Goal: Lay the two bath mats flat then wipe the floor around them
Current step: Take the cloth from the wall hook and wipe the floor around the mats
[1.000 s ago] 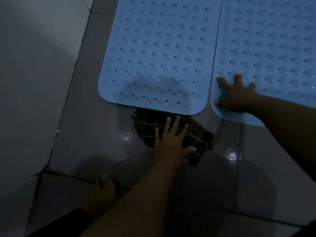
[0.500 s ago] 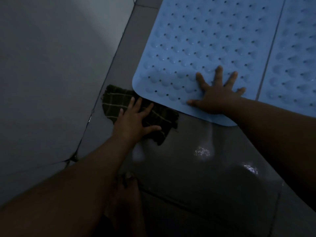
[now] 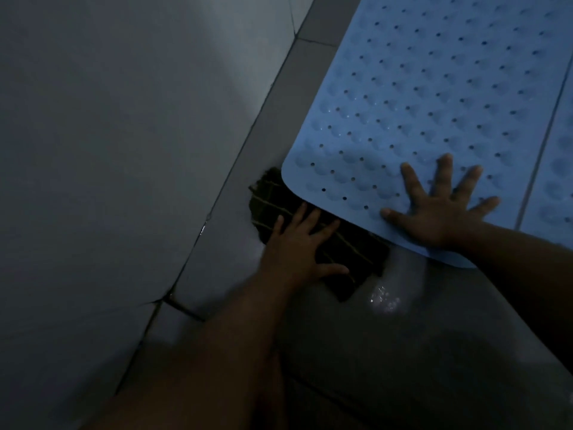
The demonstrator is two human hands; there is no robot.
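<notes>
A light blue rubber bath mat (image 3: pixel 434 97), dimpled and dotted with small holes, is laid flat on the grey tiled floor (image 3: pixel 387 352), its rounded near-left corner close to the wall. A second mat of the same blue rubber (image 3: pixel 562 181) is seen just to its right, edge to edge, only a strip of it in view. The right hand (image 3: pixel 440 209) is pressed flat on the first mat's near edge, fingers spread wide — nothing is gripped. A dark checked cloth (image 3: pixel 335 243) is held against the floor beside that corner, partly tucked under the mat's edge, by the left hand (image 3: pixel 297 246), palm down with fingers extended. A wet glint is visible on the floor right of the cloth. A pale grey wall (image 3: pixel 108 150) is seen at left.
</notes>
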